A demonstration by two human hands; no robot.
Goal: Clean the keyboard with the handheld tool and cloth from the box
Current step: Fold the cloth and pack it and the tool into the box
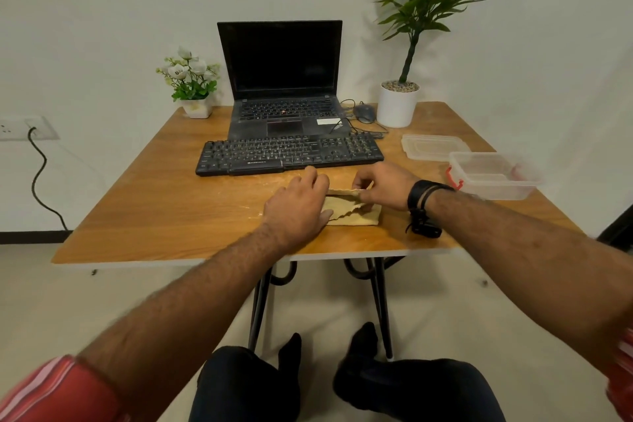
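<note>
Fingers of the right hand (380, 185) pinch the upper edge of the yellow cloth (352, 212), lifting a fold of it just off the counter (171, 209). At centre frame, the left hand (298, 212) lies flat with straight fingers on the cloth's left end, pressing it down. Around the right wrist sits a black band (424, 195). Just above both hands, the black keyboard (289, 154) lies across the counter, apart from the cloth. Behind it stands an open laptop (282, 79) with a dark screen. Right of centre, a clear box (493, 175) with red clips rests near the counter's edge, its lid (433, 147) lying just beside it. A tall potted plant (400, 103) and a small flower pot (193, 89) flank the laptop.
</note>
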